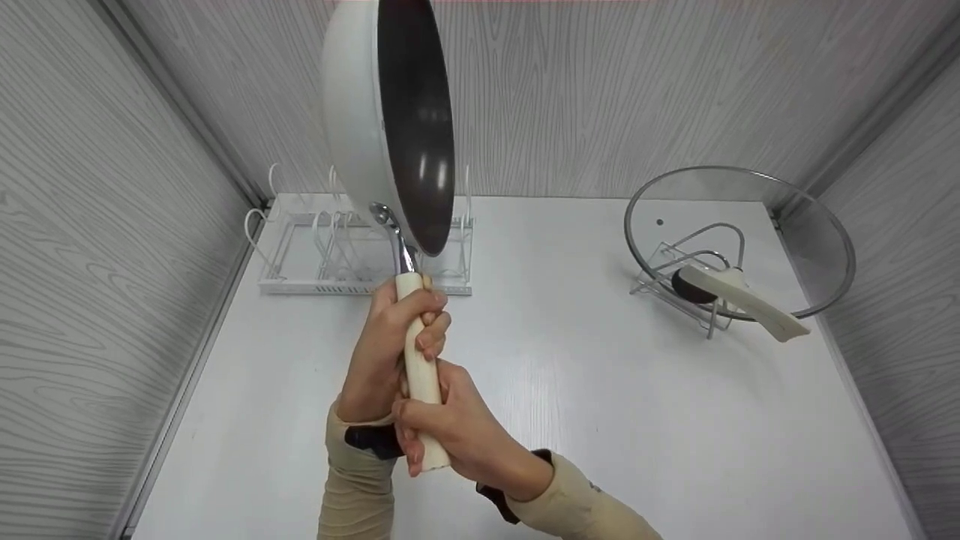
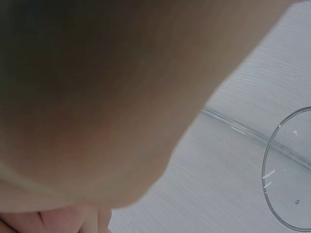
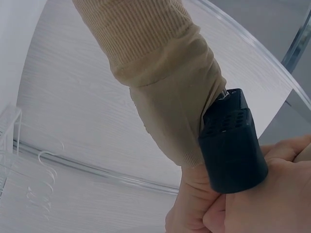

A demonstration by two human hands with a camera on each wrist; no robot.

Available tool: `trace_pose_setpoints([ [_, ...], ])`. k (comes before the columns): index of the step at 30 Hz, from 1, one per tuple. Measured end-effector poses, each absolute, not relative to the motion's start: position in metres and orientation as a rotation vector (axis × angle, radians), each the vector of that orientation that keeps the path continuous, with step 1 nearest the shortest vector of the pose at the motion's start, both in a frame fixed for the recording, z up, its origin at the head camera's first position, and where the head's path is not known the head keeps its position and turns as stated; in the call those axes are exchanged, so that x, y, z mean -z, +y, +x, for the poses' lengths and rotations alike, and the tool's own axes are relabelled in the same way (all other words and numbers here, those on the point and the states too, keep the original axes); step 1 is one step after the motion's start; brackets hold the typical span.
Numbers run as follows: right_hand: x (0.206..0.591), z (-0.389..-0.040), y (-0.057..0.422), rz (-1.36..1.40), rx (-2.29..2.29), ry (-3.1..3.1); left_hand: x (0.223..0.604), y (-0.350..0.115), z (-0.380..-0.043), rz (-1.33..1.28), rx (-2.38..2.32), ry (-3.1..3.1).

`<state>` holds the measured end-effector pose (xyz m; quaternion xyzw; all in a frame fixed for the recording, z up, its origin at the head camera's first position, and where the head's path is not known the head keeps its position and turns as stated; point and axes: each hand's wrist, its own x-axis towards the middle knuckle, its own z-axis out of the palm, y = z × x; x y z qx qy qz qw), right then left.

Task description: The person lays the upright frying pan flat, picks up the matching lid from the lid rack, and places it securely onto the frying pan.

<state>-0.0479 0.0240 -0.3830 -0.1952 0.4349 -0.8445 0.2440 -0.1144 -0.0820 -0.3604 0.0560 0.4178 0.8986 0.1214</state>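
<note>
A white frying pan (image 1: 349,112) with a dark inside is held up on its side in the head view, its top cut off by the frame. My left hand (image 1: 379,345) grips the upper part of its cream handle (image 1: 424,379), just below the metal neck. Lower down, my right hand (image 1: 465,427) wraps the same handle near its end. Skin close to the camera fills much of the left wrist view. The right wrist view catches part of the hands (image 3: 272,204) at lower right, but the pan cannot be made out there.
Behind the pan, a white wire rack (image 1: 292,285) stands on the white table (image 1: 562,360) at back left. At right, a glass lid (image 1: 795,232) with a cream handle (image 1: 750,300) leans in a small wire stand (image 1: 682,304). Grey wood-grain walls (image 1: 600,97) enclose the table.
</note>
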Motion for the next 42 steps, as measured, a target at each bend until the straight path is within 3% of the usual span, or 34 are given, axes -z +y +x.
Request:
trace_pose_setpoints([
  [42,0.391,-0.063,0.038,-0.376,2.355,1.392,0.363,-0.072,-0.138,0.248,-2.448,1.186],
])
